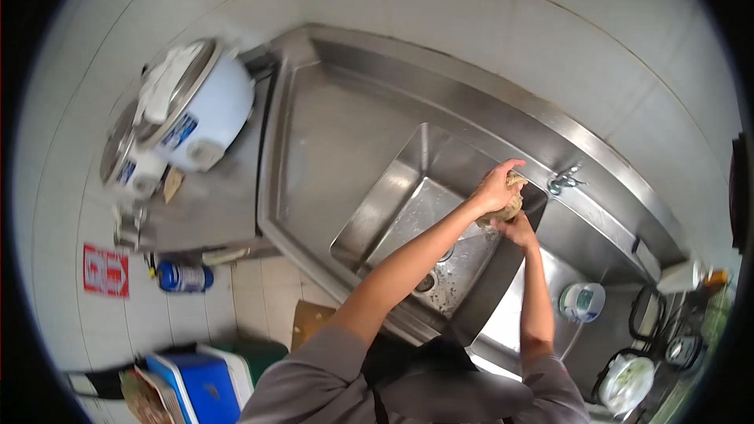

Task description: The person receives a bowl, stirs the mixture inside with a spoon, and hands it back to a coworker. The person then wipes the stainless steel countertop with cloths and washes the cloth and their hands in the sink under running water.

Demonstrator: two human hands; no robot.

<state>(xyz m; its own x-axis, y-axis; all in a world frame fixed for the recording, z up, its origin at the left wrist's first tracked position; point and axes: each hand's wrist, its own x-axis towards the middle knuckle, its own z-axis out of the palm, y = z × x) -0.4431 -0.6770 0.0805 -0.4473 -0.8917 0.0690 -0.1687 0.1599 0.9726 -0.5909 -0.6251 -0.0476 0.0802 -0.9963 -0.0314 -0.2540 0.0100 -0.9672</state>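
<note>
The left hand (495,191) is curled around the upper part of a tan bundle (514,208), while the right hand (517,230) grips its lower end. The bundle looks like a crumpled cloth, though the fingers cover much of it. It is above the far right part of a steel sink basin (383,206), near the tap (562,183).

On a surface (216,208) to the left, a large rice cooker (220,114) and a smaller rice cooker (140,166) carry dark blue labels, too small to read. Below hang a red sign (106,271) with white markings, also illegible, and a blue extinguisher (185,277). A white tub (582,302) at right bears a teal label, its writing unclear.
</note>
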